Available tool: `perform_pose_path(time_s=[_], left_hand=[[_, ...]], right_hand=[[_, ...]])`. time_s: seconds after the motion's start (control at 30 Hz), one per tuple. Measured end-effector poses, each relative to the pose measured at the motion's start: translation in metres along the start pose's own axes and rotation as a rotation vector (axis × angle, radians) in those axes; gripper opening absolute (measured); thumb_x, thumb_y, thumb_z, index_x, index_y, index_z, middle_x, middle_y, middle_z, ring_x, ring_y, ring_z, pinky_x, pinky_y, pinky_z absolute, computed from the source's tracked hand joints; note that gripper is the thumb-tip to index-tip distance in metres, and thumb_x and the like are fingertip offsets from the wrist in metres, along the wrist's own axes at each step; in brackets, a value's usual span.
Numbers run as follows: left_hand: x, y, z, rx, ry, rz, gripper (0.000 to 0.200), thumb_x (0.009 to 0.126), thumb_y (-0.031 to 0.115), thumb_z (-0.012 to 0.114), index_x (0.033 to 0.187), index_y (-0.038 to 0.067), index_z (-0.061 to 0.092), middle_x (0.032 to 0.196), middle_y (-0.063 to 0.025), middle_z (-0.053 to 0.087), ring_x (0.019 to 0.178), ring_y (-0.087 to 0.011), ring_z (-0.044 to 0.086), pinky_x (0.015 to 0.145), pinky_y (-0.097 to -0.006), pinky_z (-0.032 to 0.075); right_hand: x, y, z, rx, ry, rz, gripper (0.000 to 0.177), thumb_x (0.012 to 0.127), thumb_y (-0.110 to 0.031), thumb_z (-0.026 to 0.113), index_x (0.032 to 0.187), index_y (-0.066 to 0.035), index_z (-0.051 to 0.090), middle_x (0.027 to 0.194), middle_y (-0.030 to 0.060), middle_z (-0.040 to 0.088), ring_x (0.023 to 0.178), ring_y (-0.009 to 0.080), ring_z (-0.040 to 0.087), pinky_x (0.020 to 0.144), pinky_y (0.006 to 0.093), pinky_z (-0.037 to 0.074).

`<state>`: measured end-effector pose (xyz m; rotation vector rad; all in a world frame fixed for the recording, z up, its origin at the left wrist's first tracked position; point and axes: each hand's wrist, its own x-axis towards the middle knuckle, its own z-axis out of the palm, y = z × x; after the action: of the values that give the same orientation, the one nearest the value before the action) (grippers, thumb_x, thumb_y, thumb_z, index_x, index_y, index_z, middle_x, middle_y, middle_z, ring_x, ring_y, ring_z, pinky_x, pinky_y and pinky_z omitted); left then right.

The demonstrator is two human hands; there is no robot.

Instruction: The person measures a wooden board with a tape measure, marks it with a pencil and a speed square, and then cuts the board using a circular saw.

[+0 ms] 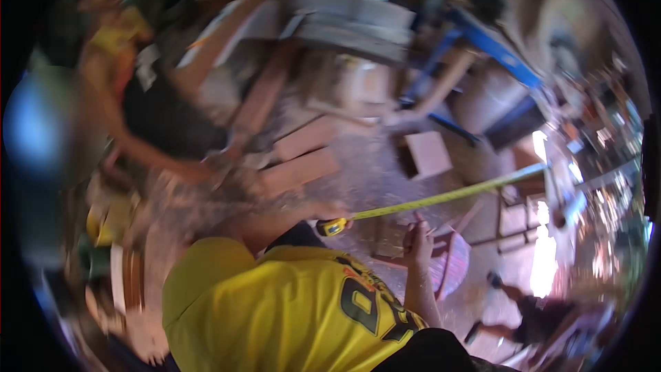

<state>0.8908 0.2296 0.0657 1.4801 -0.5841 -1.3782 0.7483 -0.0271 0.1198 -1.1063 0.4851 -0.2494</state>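
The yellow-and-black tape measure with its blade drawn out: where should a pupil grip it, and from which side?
Probably best by the compact case of the yellow-and-black tape measure, coming from the picture's left, as the bare left hand does. The long, thin yellow blade runs out rightward, so that side is better left free.

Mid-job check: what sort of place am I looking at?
Probably a woodworking shop, though the view is blurred: reddish, wooden-looking boards lie on the floor, and the left hand holds a yellow tape measure, its blade pulled out.
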Motion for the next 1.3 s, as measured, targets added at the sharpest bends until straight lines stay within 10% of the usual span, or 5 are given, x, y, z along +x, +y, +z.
perform_pose_path(time_s=[0.23, 0.5, 0.97, 1.3], left_hand=[[-0.095, -0.03, 0.005, 0.009, 0.311, -0.048, 0.039, 0.096, 0.041, 0.047, 0.094, 0.009, 0.069, 0.085, -0.0024, 0.066, 0.074, -0.0099, 0.056, 0.067, -0.0277, 0.045], [-0.122, -0.045, -0.053, -0.249, 0.27, 0.024, 0.036, 0.096, 0.038, 0.049, 0.103, 0.005, 0.062, 0.096, -0.0033, 0.063, 0.081, -0.0102, 0.058, 0.074, -0.0266, 0.047], [-0.101, -0.017, -0.243, 0.263, 0.108, 0.119, 0.033, 0.096, 0.033, 0.049, 0.085, 0.006, 0.064, 0.079, -0.005, 0.065, 0.077, -0.0152, 0.06, 0.072, -0.0317, 0.047], [-0.314, -0.118, -0.405, -0.14, 0.388, 0.062, 0.038, 0.098, 0.032, 0.042, 0.083, 0.004, 0.062, 0.078, -0.0057, 0.065, 0.073, -0.0172, 0.061, 0.071, -0.0316, 0.047]], right_hand=[[0.06, 0.034, 0.09, -0.124, -0.152, 0.246, 0.026, 0.098, -0.031, 0.05, 0.097, -0.007, 0.061, 0.059, -0.002, 0.045, 0.04, 0.0059, 0.034, 0.036, 0.0212, 0.026], [0.065, 0.059, 0.178, -0.221, -0.179, 0.092, 0.026, 0.097, -0.032, 0.052, 0.092, -0.008, 0.063, 0.056, -0.0046, 0.042, 0.04, 0.0037, 0.033, 0.037, 0.0196, 0.025], [0.168, 0.094, 0.26, -0.204, -0.069, 0.145, 0.024, 0.096, -0.025, 0.054, 0.093, -0.004, 0.064, 0.057, -0.0045, 0.043, 0.042, 0.0034, 0.034, 0.037, 0.0194, 0.025], [0.244, 0.178, 0.552, -0.427, -0.532, 0.24, 0.023, 0.094, -0.024, 0.057, 0.092, -0.002, 0.064, 0.057, -0.0023, 0.047, 0.04, 0.0042, 0.036, 0.035, 0.0193, 0.027]])
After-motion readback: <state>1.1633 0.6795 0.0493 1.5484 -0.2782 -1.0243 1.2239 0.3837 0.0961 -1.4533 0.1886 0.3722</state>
